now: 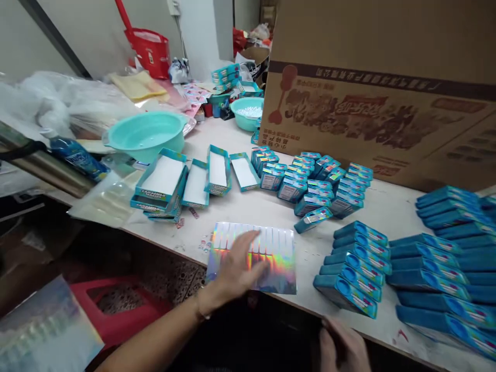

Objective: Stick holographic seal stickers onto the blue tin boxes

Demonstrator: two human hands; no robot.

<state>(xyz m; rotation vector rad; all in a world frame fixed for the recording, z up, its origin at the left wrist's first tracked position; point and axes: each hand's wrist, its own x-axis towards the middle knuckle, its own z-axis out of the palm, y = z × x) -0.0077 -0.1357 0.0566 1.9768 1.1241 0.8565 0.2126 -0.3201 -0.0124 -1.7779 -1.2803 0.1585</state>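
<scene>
My left hand is over a shiny holographic sheet at the table's front edge, thumb and fingers spread. The sheet bears rows of narrow strips along its far half, and my hand covers part of its middle. My right hand is low, by the front edge to the right of the sheet. It is blurred and partly bent, so whether it holds anything cannot be made out. Small blue boxes stand in a row just beyond my right hand. A lone blue box lies tilted past the sheet's far right corner.
Open blue trays with white insides stand beyond the sheet. More small boxes cluster by a large carton, with further rows at right. A turquoise basin, bottle and red stool are left.
</scene>
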